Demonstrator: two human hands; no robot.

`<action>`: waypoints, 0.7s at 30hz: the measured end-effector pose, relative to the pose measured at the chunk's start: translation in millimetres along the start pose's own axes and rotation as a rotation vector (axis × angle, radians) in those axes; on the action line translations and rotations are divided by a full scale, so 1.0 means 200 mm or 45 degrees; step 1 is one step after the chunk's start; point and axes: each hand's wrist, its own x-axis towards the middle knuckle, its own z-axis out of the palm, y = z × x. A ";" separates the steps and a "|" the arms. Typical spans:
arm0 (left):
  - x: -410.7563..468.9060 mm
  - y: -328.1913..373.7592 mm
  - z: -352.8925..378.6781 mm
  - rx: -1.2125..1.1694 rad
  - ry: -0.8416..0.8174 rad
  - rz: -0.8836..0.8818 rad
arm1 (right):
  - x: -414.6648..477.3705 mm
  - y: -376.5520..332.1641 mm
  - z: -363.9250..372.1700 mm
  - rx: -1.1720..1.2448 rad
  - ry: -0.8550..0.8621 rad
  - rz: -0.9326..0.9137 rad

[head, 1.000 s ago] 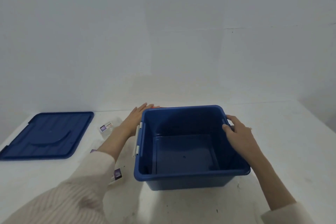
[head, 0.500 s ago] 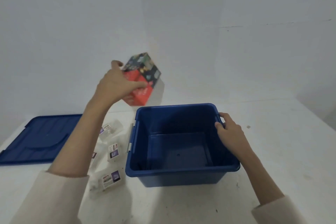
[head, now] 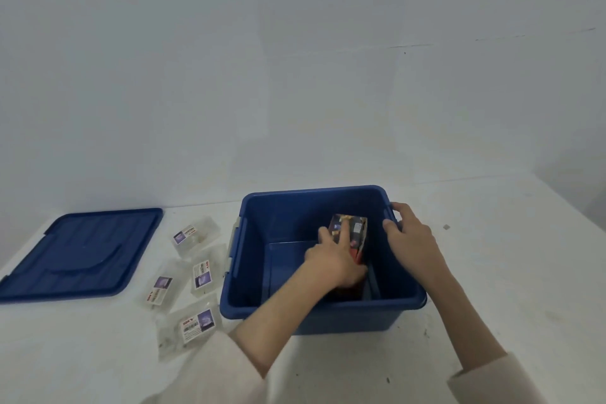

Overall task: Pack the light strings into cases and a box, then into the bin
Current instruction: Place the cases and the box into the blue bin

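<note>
Here, bin rests on white table.

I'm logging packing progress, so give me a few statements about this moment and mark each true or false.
1. The left hand holds the colourful printed cardboard box inside the blue plastic bin. True.
2. The blue plastic lid sits on the bin. False: it lies flat on the white table, to the left.
3. The right hand grips the bin's right rim. True.
4. The four clear plastic cases are already in the bin. False: they lie on the table between lid and bin.
</note>
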 end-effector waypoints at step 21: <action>-0.21 -0.38 -0.30 -0.769 0.680 0.328 | -0.01 -0.23 -0.06 -0.447 0.218 -0.240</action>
